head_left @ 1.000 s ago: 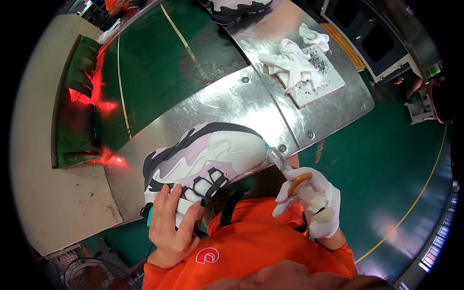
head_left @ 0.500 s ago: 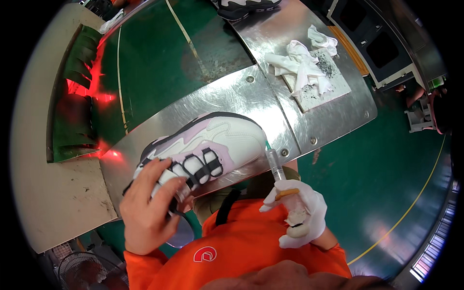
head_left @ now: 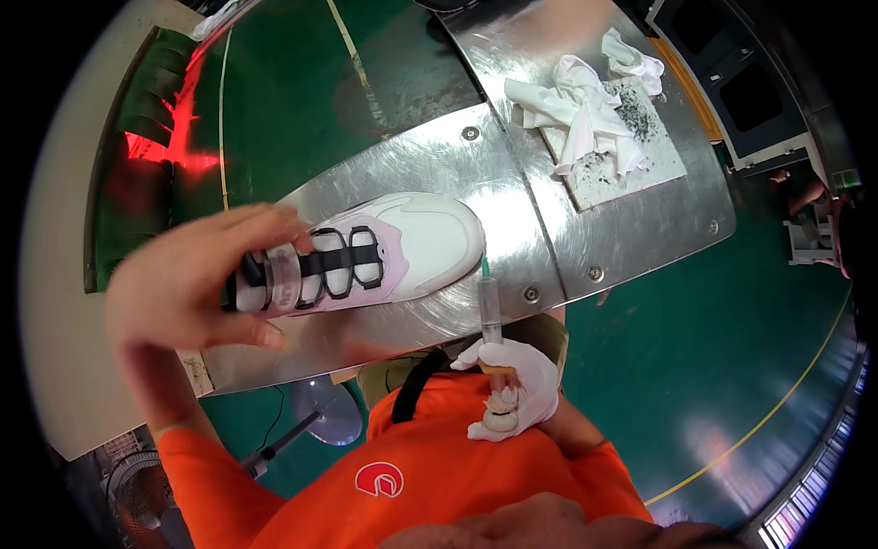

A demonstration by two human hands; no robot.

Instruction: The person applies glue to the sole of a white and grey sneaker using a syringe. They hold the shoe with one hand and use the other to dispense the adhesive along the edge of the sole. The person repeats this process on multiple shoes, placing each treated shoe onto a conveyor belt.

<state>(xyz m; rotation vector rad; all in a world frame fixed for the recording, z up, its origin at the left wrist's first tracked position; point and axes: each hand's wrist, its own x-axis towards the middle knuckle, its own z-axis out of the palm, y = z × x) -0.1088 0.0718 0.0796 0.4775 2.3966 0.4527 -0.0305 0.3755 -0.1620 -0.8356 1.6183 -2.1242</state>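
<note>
Sneaker [head_left: 416, 252], white and lilac, has rolled upright on the steel worktop [head_left: 430, 151], toe right. At its left, the bare left hand [head_left: 187, 279], blurred, spreads wide around its collar; contact is unclear. Rightward, the gloved right hand [head_left: 521, 380] grips a syringe [head_left: 490, 306], whose green tip [head_left: 486, 267] now seems to face a different stretch of toe edge.

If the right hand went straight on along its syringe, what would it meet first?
Likely the shoe, at its toe: the syringe in the right hand points there. Its tip may already touch; depth is unclear.
</note>
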